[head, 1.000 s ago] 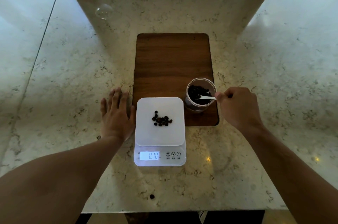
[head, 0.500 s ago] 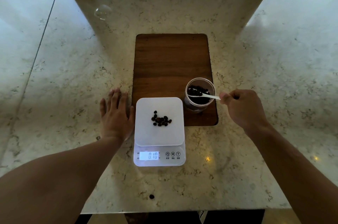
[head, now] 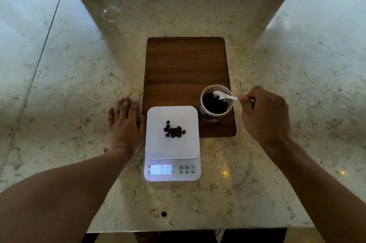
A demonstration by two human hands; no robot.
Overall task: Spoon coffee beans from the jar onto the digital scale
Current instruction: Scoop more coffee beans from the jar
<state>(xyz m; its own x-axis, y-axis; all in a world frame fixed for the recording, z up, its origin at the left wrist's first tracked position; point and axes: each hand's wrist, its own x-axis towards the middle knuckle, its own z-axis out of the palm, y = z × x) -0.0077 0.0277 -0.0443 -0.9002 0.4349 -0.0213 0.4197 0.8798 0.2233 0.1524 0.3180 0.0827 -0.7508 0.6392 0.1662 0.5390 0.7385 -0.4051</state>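
Note:
A white digital scale sits on the marble counter, its display reading 0.10, with a small pile of coffee beans on its platform. Just right of it stands a clear jar of dark beans, on the near right corner of a wooden board. My right hand pinches the handle of a small white spoon, whose bowl lies over the beans inside the jar's mouth. Flat on the counter, my left hand rests with fingers spread against the scale's left side.
The wooden board extends away from me behind the scale. One stray bean lies near the counter's front edge. A clear round lid rests at the far left. A wood-framed panel rises at the back.
My right hand has drawn back a little to the right, and the spoon's bowl has shifted toward the jar's far rim. The left hand and the scale reading stay the same.

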